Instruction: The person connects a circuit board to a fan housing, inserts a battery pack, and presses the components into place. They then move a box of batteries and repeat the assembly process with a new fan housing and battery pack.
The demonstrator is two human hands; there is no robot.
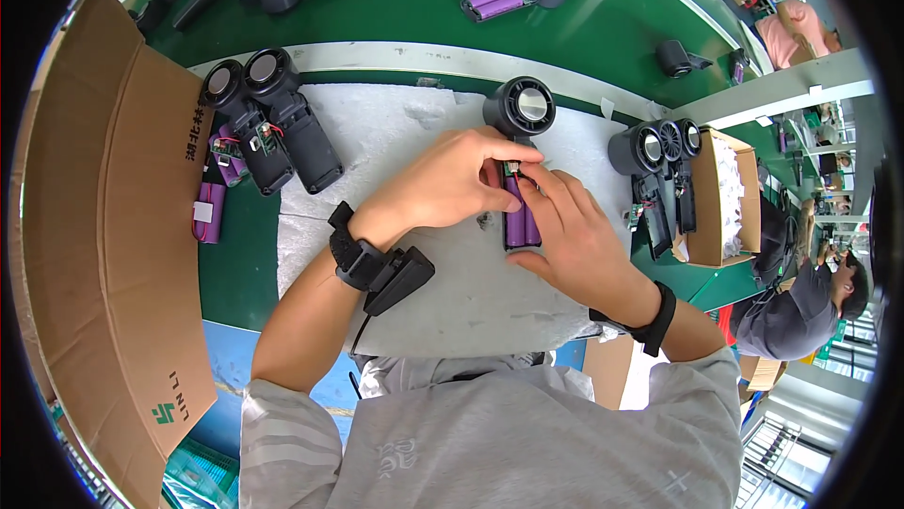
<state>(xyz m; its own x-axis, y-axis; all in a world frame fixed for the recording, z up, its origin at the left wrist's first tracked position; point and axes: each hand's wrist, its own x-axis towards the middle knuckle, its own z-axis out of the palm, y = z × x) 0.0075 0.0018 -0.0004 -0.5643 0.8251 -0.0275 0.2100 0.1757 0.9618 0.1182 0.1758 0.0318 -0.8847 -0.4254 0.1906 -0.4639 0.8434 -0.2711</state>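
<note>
Now both forearms come in from the near edge and meet over the white foam pad (424, 132). The left hand (447, 184) curls palm down, its fingers clenched on the top of the purple battery pack (521, 217) where a small circuit board sits. The right hand (565, 226) grasps the same pack from the right side, thumb below. One black fan head (521, 106) touches the pack at its far end. Two black fans (268, 118) lie at the left, three (659, 146) stand by the right cardboard box (725, 198).
</note>
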